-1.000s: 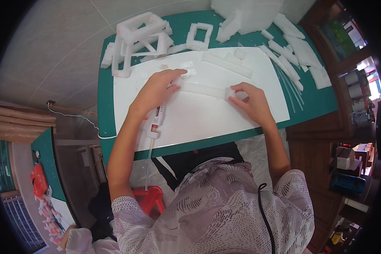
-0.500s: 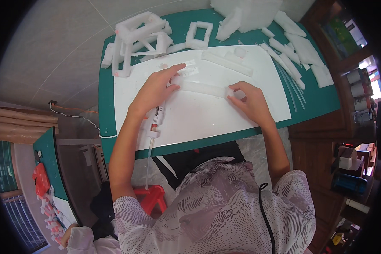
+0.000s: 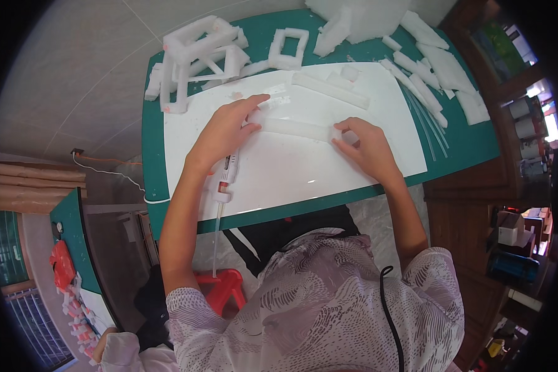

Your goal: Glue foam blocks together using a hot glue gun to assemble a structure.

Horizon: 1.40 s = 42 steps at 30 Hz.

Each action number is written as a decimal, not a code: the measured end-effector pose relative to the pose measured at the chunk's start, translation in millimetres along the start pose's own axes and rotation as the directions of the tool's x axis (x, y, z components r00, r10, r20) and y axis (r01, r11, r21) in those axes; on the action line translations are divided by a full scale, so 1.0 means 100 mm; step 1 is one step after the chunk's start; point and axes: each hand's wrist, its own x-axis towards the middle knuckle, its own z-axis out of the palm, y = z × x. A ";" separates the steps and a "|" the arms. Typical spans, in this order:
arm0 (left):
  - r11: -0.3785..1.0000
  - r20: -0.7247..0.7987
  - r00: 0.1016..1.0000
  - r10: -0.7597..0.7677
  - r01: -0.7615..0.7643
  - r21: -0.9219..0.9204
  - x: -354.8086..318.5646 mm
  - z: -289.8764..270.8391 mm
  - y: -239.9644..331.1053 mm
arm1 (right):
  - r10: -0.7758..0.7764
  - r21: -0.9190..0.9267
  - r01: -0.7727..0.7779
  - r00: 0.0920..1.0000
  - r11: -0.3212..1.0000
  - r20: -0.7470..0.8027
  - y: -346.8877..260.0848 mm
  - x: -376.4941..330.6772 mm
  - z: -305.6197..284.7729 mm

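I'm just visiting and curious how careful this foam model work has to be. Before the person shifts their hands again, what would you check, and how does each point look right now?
1. Left hand on the long foam strip: ok, its fingers press one end.
2. Right hand at the strip's other end: ok, fingers pinch it.
3. Strip lying flat on the white sheet: ok, as far as one view shows.
4. Glue gun out of the way: not ok, it lies right under the left wrist.
5. Glue set under the strip: cannot tell.
6. Spare foam pieces clear of the hands: ok.
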 end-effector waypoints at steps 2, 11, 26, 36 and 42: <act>1.000 0.011 1.000 -0.018 0.018 0.012 0.00 -0.01 0.02 | 0.002 0.004 -0.002 1.000 1.000 0.003 -0.01 0.00 0.00; 0.996 -0.056 0.997 0.060 -0.056 0.067 -0.01 0.04 -0.05 | -0.025 -0.006 0.025 1.000 1.000 -0.008 0.03 0.00 0.01; 0.986 0.004 0.997 0.081 -0.079 -0.148 -0.18 -0.08 0.08 | 0.225 0.364 -0.198 0.974 0.910 -0.035 0.23 0.05 -0.03; 0.986 -0.043 0.987 0.158 -0.156 0.055 -0.15 0.08 -0.05 | -0.064 0.068 0.063 0.998 0.996 0.009 0.14 -0.03 -0.08; 0.979 -0.074 0.980 0.185 -0.177 0.106 -0.11 0.14 -0.05 | -0.023 0.021 0.023 1.000 1.000 0.004 0.12 0.00 0.00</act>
